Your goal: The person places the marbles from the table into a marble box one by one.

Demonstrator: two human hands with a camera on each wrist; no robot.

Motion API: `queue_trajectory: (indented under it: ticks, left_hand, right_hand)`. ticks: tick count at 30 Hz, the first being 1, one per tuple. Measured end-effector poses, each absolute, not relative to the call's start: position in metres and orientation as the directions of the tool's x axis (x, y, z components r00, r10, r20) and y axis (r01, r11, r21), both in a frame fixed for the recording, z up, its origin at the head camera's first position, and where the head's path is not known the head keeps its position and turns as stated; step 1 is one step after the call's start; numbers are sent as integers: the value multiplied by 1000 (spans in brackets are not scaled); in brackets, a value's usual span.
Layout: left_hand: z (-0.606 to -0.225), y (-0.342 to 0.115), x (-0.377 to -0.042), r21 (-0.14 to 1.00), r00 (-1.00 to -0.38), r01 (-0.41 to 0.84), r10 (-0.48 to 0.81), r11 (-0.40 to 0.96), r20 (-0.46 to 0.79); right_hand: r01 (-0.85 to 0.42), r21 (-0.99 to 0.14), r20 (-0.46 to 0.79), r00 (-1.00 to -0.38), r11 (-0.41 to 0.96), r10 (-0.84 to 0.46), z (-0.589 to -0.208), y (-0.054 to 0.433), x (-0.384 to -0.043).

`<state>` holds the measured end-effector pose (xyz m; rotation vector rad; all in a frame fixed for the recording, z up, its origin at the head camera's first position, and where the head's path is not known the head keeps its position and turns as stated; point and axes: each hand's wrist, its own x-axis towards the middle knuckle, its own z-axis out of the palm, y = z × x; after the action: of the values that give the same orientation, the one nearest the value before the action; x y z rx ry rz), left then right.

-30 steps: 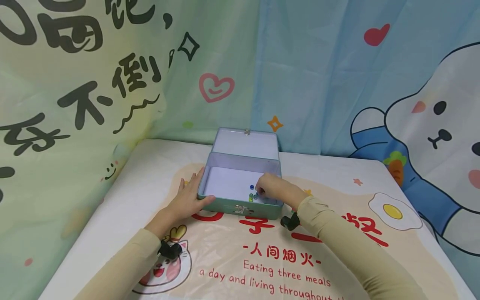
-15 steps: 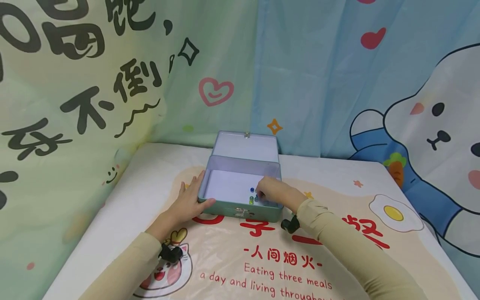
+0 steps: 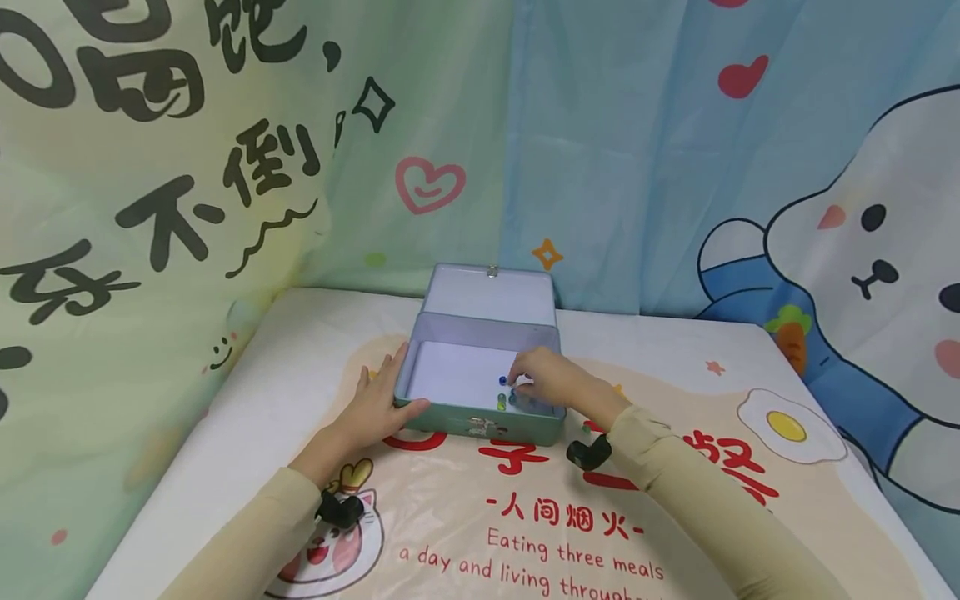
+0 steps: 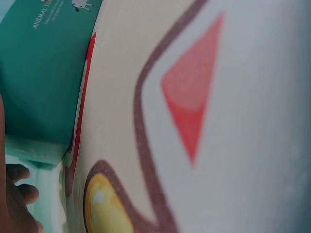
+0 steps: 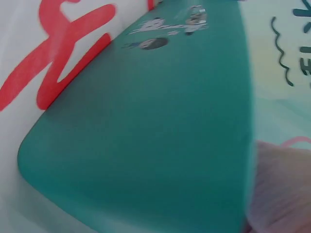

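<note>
A green tin box (image 3: 480,422) with a pale inside stands on the table, its lid (image 3: 487,292) tipped back. On the box floor lie several small glass marbles: a dark blue marble (image 3: 502,380), a green marble (image 3: 502,402) and others partly hidden by my right hand (image 3: 551,379). That hand reaches over the right wall with bent fingers beside the marbles; whether a marble is between the fingertips is too small to tell. My left hand (image 3: 375,408) rests against the left wall, fingers spread, thumb at the front rim. In the right wrist view the green box wall (image 5: 146,131) hides the fingertips.
A printed cloth (image 3: 570,533) with red lettering covers the table. Behind hangs a patterned curtain (image 3: 585,167). A metal clasp (image 3: 492,271) sits on the lid's upper edge. Black wrist cameras (image 3: 341,508) are worn on both wrists.
My right hand has lifted slightly and its fingers have loosened, so a gap shows between them. The left hand stays at the box. The head view has tilted slightly upward.
</note>
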<state>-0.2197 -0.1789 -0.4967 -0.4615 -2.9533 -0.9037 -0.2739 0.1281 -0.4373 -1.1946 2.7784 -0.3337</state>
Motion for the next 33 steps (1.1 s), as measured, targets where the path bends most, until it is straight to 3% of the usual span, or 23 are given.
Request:
queue_trajectory:
  ticks: [6,11,15,24,33]
  left_hand:
    - [-496,-180,-219,556,-953,294,281,778,110]
    - [-496,-179,-219,556,-953,293,282,778,108]
    - [-497,-178,-220,567,-954,287,283,772,97]
    - [-498,-179,-221,576,-956,281,277,767,97]
    - [-497,-177,-221,579,-952,294,290,760,101]
  right_hand:
    - [-643,-307,211,-765,702,-608,-423,140,-261]
    - [-629,-362,445,-765,688,-466,-418,157,-253]
    - [-581,-418,559,-771,698,-307,-421,175,-246]
    - [-421,-575,551,-833,701,-49,-446,211,-230]
    - [-321,-614,442,-897,721,-22,-477,232,-209]
